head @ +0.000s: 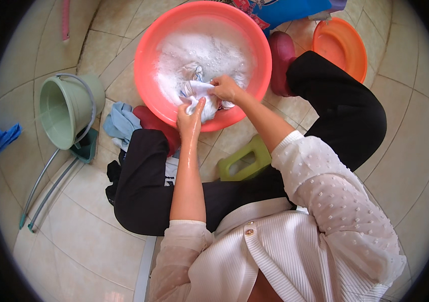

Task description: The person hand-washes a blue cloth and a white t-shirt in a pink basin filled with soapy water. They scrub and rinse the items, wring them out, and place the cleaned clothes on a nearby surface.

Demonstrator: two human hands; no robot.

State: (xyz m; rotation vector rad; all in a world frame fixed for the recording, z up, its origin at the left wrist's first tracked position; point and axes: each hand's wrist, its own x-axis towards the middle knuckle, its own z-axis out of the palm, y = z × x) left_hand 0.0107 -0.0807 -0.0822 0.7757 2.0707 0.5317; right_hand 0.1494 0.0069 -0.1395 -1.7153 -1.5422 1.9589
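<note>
A large coral-pink plastic basin (144,75) stands on the tiled floor, filled with foamy suds (214,45). Over its near side, both hands hold a wet white cloth (200,89). My left hand (190,117) grips its lower left part, thumb pointing up. Pinching the cloth's upper right edge is my right hand (225,88). More wet fabric (193,70) with dark markings lies in the suds just behind. How much fabric is beneath the foam is hidden.
Left of the basin are a pale green bucket (99,92) tipped sideways, a green dustpan (89,147) and light blue clothing (121,122). An orange basin (359,56) sits at right. A green plastic stool (245,158) stands between my legs. Pink boots (282,60) flank the basin.
</note>
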